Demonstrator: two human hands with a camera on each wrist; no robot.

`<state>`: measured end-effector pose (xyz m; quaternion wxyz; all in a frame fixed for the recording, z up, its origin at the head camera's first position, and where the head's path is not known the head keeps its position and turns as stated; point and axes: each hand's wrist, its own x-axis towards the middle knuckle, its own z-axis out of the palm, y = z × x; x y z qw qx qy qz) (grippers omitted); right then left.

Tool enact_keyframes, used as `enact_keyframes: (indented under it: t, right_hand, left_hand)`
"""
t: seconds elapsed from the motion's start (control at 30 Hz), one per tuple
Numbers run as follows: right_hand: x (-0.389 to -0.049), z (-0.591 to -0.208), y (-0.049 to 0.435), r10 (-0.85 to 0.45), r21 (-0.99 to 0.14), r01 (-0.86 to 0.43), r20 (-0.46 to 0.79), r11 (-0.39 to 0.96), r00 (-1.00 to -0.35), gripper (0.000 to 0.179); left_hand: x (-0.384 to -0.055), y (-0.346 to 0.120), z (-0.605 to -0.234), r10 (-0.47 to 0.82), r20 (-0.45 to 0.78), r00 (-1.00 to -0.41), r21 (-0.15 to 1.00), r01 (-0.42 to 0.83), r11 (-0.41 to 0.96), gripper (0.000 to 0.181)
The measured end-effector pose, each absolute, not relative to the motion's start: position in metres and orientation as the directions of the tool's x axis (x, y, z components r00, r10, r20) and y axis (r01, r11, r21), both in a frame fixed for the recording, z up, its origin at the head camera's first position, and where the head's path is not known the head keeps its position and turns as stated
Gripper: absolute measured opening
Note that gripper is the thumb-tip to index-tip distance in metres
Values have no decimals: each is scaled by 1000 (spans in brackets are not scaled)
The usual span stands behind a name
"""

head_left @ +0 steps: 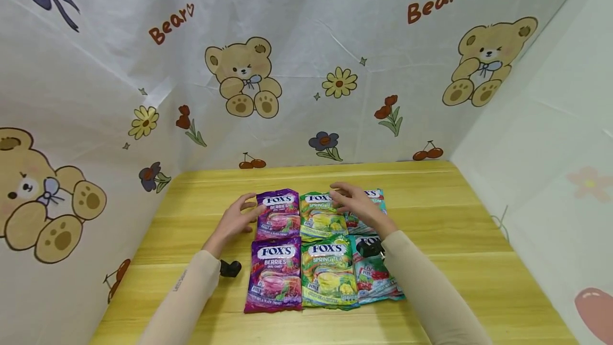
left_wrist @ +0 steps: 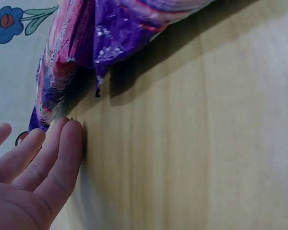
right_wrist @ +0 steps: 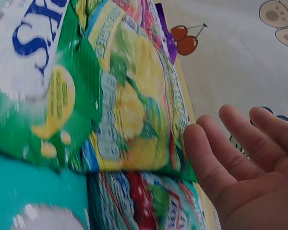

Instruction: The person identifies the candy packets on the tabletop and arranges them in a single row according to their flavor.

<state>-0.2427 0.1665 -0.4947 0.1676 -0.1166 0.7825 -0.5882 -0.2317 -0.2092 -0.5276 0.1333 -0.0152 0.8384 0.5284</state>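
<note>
Candy bags lie flat in two rows of 3. On the left are a purple Berries bag (head_left: 282, 223) at the back and another purple bag (head_left: 275, 281) in front. The middle column has a back green Spring Tea bag (head_left: 320, 220) and a front green bag (head_left: 330, 276). At right, a back teal bag (head_left: 377, 196) and a front teal bag (head_left: 375, 284) are partly hidden by the right arm. My left hand (head_left: 238, 216), fingers relaxed, is beside the back purple bag's left edge. My right hand (head_left: 356, 204) hovers over the back green and teal bags, fingers spread, holding nothing.
The bags lie on a wooden table (head_left: 431, 201). A white sheet (head_left: 297, 137) printed with bears and flowers stands behind and at the left; a pale wall (head_left: 541, 148) rises at the right. A thin cord (head_left: 500, 222) shows by the right table edge.
</note>
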Motion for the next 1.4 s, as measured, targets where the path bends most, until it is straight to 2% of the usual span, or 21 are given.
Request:
enact_keyframes:
  t: [0.47,0.7,1.07,1.3,1.4]
  right_hand:
    - [-237,-504,126,-441,-978,98,-170,183,-881,68]
    - [-232,-505,111,-468,-976,119,-193,183,-862,69]
    - [-226,-508,87,-436,-964,173,-246,202,-866,68]
    - [-224,-513,74,-406,-960,195,-263,201,-875,70]
    - [-222,-514,69,-384,-955,194,-271,226,-883,72]
  left_hand:
    - [-230,-206,-541,74,-242,-967,904,-198,378,82]
    - [-228,-206,-546,59,-189,-980,881,-142,452,76]
    - [-229,-202,-548,4,-181,-983,858,-156,490,70]
    - [-232,-203,-549,17,-249,-968,911,-229,342,71]
    - [-231,-203,-550,15,-265,-964,915,-246,319,71]
